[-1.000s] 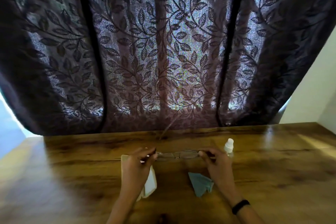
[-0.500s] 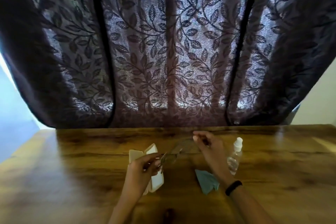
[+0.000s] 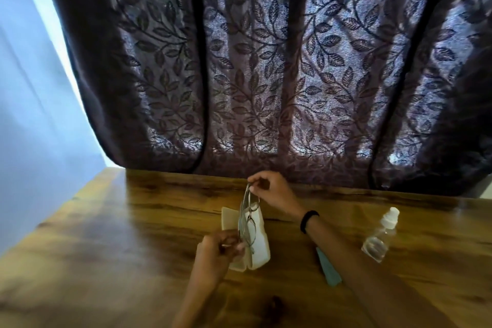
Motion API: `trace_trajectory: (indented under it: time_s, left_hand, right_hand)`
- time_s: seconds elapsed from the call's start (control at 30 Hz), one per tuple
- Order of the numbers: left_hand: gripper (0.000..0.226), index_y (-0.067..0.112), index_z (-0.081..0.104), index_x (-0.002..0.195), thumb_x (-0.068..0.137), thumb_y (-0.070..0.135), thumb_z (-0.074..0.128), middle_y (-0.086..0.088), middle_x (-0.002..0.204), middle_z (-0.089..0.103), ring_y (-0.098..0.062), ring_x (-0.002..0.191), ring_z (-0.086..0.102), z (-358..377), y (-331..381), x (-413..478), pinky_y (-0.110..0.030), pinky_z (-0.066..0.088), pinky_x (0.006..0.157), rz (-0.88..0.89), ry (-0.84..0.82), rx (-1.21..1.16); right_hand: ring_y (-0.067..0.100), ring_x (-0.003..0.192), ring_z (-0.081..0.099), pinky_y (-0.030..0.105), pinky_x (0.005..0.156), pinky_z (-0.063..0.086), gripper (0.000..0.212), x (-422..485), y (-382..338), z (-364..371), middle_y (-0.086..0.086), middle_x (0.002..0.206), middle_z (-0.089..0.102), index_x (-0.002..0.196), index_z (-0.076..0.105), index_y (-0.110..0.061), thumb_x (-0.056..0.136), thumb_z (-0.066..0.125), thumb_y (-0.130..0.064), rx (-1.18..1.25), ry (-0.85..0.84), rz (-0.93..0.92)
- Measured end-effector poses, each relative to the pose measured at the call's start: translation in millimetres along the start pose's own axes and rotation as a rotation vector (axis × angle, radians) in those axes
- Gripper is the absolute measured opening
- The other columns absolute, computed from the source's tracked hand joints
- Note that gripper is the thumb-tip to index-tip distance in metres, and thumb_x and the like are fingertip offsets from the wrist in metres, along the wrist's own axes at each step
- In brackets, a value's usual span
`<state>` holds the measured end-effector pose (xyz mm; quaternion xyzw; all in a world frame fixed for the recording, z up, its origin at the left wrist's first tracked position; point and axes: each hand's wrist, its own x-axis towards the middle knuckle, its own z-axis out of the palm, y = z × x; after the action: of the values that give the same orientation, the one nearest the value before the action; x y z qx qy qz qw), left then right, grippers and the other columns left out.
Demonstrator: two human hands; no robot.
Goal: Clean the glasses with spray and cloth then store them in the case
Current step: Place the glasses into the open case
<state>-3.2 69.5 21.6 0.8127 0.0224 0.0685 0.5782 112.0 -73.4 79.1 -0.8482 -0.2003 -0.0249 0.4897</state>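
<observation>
Glasses (image 3: 247, 217), lower ctr of frame: pinched at far end by right hand (image 3: 271, 192), near end by left hand (image 3: 215, 253), held lengthwise over open case (image 3: 257, 242), prob. for stowing; cloth (image 3: 328, 269) & spray (image 3: 379, 238) parked lower right.

A glossy brown wooden table with dark grain streaks (image 3: 138, 224) fills the lower part of the view, from about eight o'clock round to four o'clock, its far edge running across just below centre. Behind that edge hangs a dark purple curtain woven with a leaf-and-vine pattern (image 3: 266, 74), falling in heavy folds from ten o'clock across twelve to three o'clock, light glowing through the thinner cloth. At nine o'clock stands a pale bluish-white wall (image 3: 34, 104).
</observation>
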Motion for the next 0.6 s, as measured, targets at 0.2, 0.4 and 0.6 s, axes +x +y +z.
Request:
trace_trajectory:
  time_s: [0.2,0.4,0.6]
  left_hand:
    - [0.018,0.021,0.068,0.072,0.08,0.005,0.067,0.01,0.066,0.069,0.002,0.058,0.066,10,0,4,-0.011,0.049,0.054,-0.142,-0.097,-0.006]
    - [0.009,-0.005,0.06,0.091,0.084,-0.008,0.056,-0.01,0.078,0.062,-0.016,0.063,0.065,13,3,8,-0.014,0.05,0.048,-0.317,-0.185,-0.135]
    - [0.02,-0.009,0.058,0.105,0.085,-0.007,0.056,-0.008,0.08,0.062,-0.014,0.068,0.061,17,9,11,-0.015,0.05,0.05,-0.355,-0.216,-0.027]
  right_hand:
    - [0.02,0.099,0.06,0.016,0.076,0.045,0.02,15,1,9,0.015,0.107,0.066,0.102,0.064,-0.003,0.083,0.064,-0.01,-0.153,-0.182,0.052]
    - [0.023,0.101,0.062,0.033,0.09,0.049,0.02,22,2,16,0.014,0.108,0.068,0.1,0.066,-0.003,0.082,0.066,-0.012,-0.281,-0.258,0.065]
    - [0.025,0.098,0.063,0.035,0.088,0.049,0.02,20,11,23,0.016,0.107,0.068,0.099,0.066,0.0,0.082,0.065,-0.011,-0.312,-0.276,0.112]
